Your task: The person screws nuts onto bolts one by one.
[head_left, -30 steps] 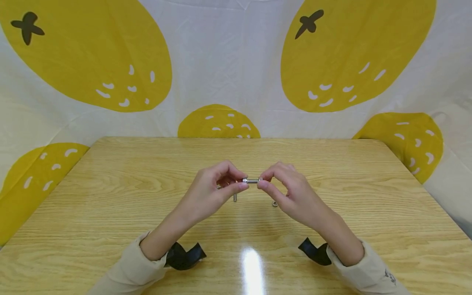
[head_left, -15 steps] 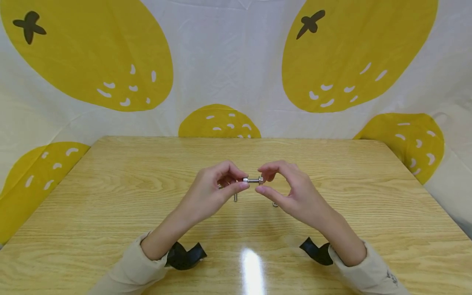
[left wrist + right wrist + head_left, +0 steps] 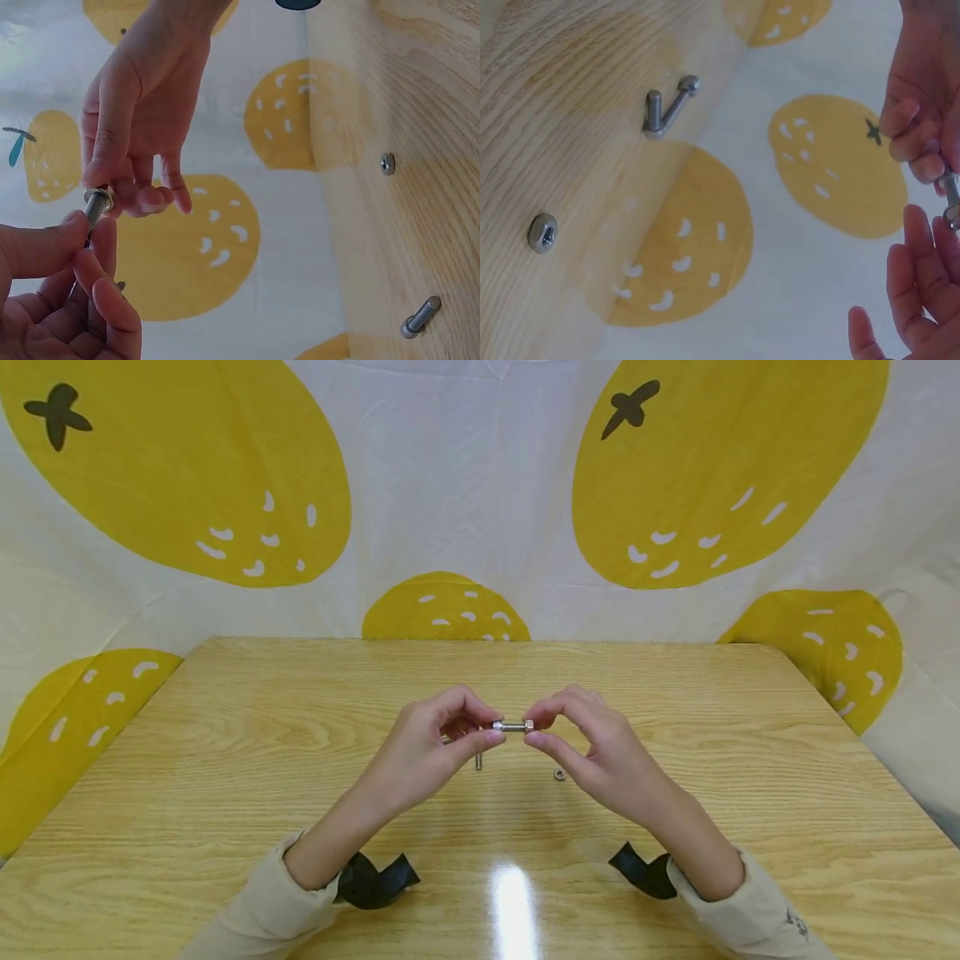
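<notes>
A silver bolt (image 3: 513, 727) is held level above the table between the two hands. My left hand (image 3: 427, 743) pinches its head end between thumb and index finger. On the bolt's other end sits a hex nut (image 3: 529, 726), which the thumb and index finger of my right hand (image 3: 600, 752) grip. In the left wrist view the threaded shank (image 3: 94, 210) shows between the hands, with the nut partly covered by the right fingers. The right wrist view catches the bolt and nut (image 3: 952, 217) only at its edge.
A loose nut (image 3: 543, 233) lies on the wooden table (image 3: 300, 693). Two more bolts are there, one shank (image 3: 478, 762) showing below the left hand and the other bolt (image 3: 679, 106) close beside it. A printed cloth (image 3: 465, 485) hangs behind the table.
The right thumb and index finger came apart from the nut half a second ago and now pinch it again. The left hand has kept its grip on the bolt.
</notes>
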Available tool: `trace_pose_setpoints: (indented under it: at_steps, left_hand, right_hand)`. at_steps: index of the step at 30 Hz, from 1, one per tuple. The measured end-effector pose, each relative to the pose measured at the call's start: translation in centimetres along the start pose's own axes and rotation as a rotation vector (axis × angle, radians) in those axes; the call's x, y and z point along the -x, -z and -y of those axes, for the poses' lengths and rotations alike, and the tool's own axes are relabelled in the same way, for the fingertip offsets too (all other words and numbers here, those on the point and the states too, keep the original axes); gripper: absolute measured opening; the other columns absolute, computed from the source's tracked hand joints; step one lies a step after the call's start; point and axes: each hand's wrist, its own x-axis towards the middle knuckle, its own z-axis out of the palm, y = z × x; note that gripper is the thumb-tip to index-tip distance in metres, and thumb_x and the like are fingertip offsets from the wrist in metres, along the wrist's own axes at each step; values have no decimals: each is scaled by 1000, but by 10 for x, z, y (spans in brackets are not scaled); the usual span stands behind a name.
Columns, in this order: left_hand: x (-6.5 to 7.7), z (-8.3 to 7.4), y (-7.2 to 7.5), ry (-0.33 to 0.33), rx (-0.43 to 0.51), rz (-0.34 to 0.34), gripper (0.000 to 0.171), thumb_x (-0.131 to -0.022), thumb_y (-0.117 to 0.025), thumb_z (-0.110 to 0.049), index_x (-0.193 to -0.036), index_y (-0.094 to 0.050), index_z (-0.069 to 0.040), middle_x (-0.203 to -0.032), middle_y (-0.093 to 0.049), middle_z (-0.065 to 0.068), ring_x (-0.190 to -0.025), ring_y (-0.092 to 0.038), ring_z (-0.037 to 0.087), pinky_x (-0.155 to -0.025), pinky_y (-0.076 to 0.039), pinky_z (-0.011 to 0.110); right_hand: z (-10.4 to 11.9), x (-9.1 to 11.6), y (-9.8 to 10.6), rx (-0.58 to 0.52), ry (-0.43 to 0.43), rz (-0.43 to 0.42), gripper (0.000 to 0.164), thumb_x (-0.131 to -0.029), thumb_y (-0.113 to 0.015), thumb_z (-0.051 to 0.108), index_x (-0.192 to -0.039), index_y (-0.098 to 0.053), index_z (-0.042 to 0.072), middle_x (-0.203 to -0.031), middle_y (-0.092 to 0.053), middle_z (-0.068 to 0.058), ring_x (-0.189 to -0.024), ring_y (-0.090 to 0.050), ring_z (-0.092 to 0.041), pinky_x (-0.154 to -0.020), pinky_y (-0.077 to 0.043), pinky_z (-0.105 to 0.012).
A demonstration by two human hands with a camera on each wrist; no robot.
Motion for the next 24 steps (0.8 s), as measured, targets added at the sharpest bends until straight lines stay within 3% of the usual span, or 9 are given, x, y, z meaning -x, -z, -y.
trace_pose_setpoints:
  at_steps: [4,9,13,18,21,24]
  left_hand:
    - [0,0,0,-7,7,6,11,-83,-69,-11,-92,-63,-6,-80,-65,4,-59,-53,13,-52,-44,23]
    - [1,0,-2,-11,1,14,11,-83,-69,-11,-91,-63,-6,-80,-65,4,-60,-53,12,-54,-45,22]
    - [0,1,-2,-11,-13,14,11,-83,-69,-11,-91,-64,-6,-80,-65,4,-60,-52,12,-54,-45,22]
    - [0,1,-2,-11,-18,14,11,-84,-69,-12,-91,-63,-6,-79,-65,3,-60,-52,12,-53,-45,22]
    - [0,1,-1,2,-19,9,11,-84,-69,-12,-92,-63,-7,-80,-66,4,-60,-53,13,-54,-45,23]
    - [1,0,-1,22,-21,-1,11,-84,-69,-12,-92,-63,-9,-81,-66,2,-60,-54,14,-53,-45,23]
  right_hand:
    - [0,1,-2,11,-27,22,2,-89,-61,10,-91,-61,10,-90,-62,5,-89,-52,-11,-78,-43,-31]
    - [-1,1,-6,29,-63,33,25,-98,-46,22,-80,-62,15,-82,-60,9,-81,-50,-7,-73,-40,-29]
    - [-2,0,-6,36,-100,26,34,-100,-40,25,-76,-63,17,-79,-61,10,-78,-51,-6,-74,-38,-29]
    - [2,0,-1,4,-164,51,10,-93,-57,21,-95,-63,13,-91,-62,6,-87,-52,-9,-78,-42,-31]
    - [3,0,1,-7,-131,45,26,-82,-71,13,-105,-59,10,-98,-61,4,-93,-53,-11,-81,-45,-31]
    - [2,-1,1,-3,-55,13,34,-76,-74,5,-106,-58,8,-100,-61,2,-93,-54,-12,-83,-45,-29]
